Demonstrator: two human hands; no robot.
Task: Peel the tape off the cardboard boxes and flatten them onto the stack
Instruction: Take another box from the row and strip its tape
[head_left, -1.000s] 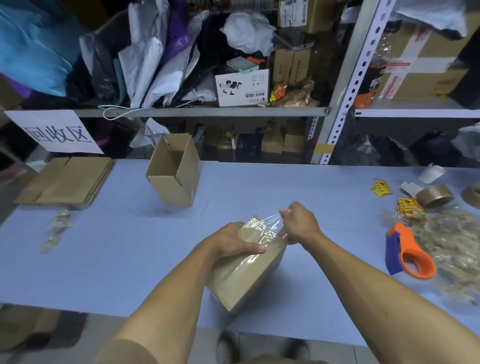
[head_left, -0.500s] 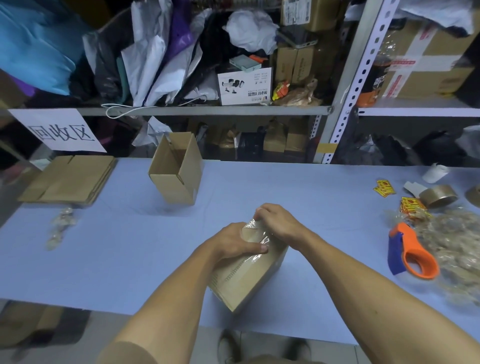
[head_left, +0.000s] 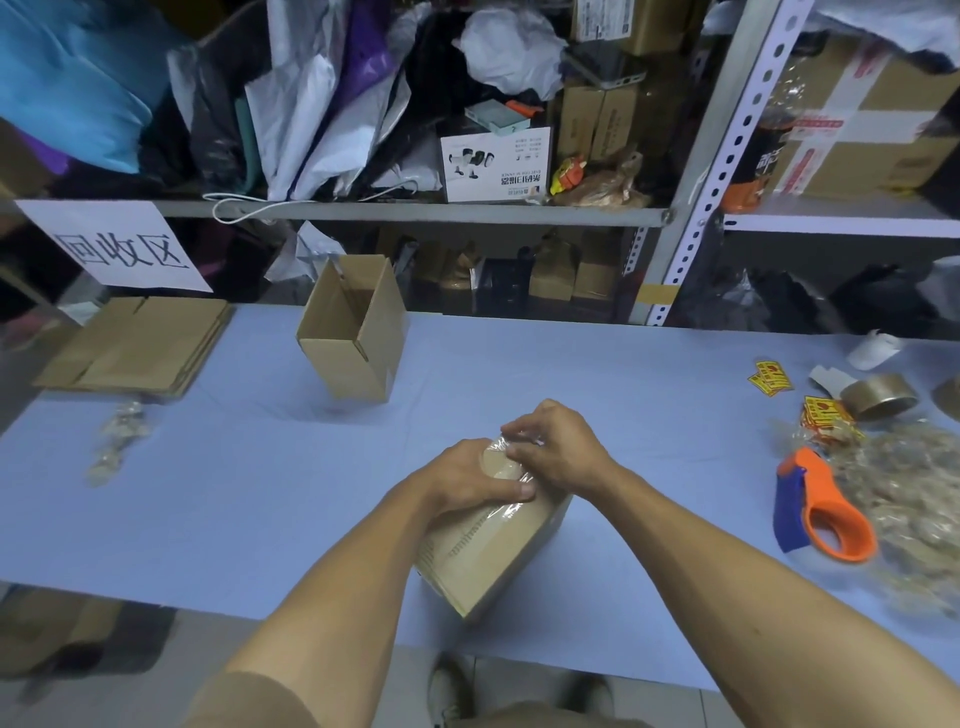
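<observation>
Head view: both hands work the tape at the top of a tilted box

Fingertips first. The right hand's fingers (head_left: 519, 434) curl down over the upper end of the box (head_left: 493, 551) and seem to pinch a glossy strip of clear tape (head_left: 511, 470) where it wrinkles over the cardboard; how much of it is already loose I cannot tell from here. The right hand (head_left: 558, 452) sits just behind and above the left, the two touching or nearly so.

The left hand (head_left: 467, 480) wraps over the same end of the box, thumb laid flat along the near face and pressing the tape's edge. That grip looks like a brace, I'd say: it holds the box against the pull of the other hand so the tape gives way rather than the carton sliding.

The box itself stands tipped on the blue table (head_left: 208, 493), near the front edge, its low corner toward the person, which brings the taped seam up within easy reach.

Further out, an open box (head_left: 353, 332) waits upright near the back. The stack (head_left: 135, 345) of flattened cardboard lies at the far left under a paper sign (head_left: 111, 244), well apart from the hands, so a long reach is ahead. To the right lie an orange dispenser (head_left: 826, 506), a tape roll (head_left: 878, 397) and a heap of stripped tape (head_left: 919, 504), presumably where this strip will go too.
</observation>
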